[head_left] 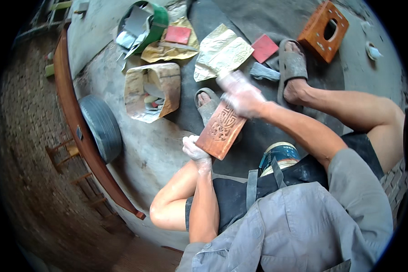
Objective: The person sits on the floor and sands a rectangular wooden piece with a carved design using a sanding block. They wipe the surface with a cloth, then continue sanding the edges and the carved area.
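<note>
Left hand [196,148]: fingers clamped on near end of carved block [221,129], which slants up-right from them. Right hand [245,98] blurred over block's far end; cannot tell whether its fingers are apart or together. Beyond right fingers: yellow sheet [222,52], red pad [264,48], grey cloth [264,71]. Up-left of left fingers: tub [133,95] holding small pieces [152,101].

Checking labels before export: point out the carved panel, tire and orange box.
Carved panel [223,128], head view, middle of the carved face.
Tire [101,128], head view, middle of the visible curved surface.
Orange box [319,35], head view, wood beside the oval hole.
</note>
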`<control>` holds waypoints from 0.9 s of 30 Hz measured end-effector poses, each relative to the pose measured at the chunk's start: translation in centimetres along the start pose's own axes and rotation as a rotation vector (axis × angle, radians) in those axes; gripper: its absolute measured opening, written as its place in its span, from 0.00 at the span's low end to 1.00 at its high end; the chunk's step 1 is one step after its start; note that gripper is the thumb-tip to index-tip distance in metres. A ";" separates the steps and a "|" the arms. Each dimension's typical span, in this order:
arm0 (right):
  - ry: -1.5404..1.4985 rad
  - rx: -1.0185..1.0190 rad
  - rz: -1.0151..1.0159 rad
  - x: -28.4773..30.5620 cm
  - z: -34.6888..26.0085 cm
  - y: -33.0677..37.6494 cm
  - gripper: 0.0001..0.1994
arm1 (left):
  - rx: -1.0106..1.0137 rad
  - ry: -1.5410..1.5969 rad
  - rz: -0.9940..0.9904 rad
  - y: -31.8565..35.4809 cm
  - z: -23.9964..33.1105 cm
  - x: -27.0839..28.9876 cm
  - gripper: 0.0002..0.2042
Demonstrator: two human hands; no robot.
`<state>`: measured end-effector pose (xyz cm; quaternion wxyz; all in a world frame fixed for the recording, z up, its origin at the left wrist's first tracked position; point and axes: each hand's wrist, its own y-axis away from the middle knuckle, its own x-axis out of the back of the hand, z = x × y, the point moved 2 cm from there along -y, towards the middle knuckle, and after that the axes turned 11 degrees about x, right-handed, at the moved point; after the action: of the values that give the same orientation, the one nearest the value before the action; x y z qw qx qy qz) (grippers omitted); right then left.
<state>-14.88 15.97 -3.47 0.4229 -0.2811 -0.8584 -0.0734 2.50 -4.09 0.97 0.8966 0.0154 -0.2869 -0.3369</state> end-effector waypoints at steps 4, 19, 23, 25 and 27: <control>0.247 -0.149 0.212 -3.1 2.0 -1.0 0.25 | 0.082 0.195 -0.040 -0.8 -0.8 -0.1 0.22; 0.384 -0.294 0.043 -2.1 1.9 -1.0 0.27 | 0.126 0.127 -0.021 -0.3 0.7 -1.2 0.21; -0.108 0.238 0.346 -0.6 -15.2 -1.6 0.23 | -0.476 -0.357 0.248 -0.2 -0.8 -0.7 0.22; -0.209 0.243 0.329 -0.5 -17.1 -1.8 0.21 | -0.467 -0.312 0.252 -0.2 -1.7 -0.5 0.22; -0.146 0.449 0.362 0.3 -13.6 -1.9 0.22 | -0.139 -0.023 0.124 0.0 -2.7 0.0 0.22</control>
<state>-6.74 9.58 5.62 0.4178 -0.3335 -0.8173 0.2151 3.93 -4.48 -1.31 0.9114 -0.0684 -0.2734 -0.3000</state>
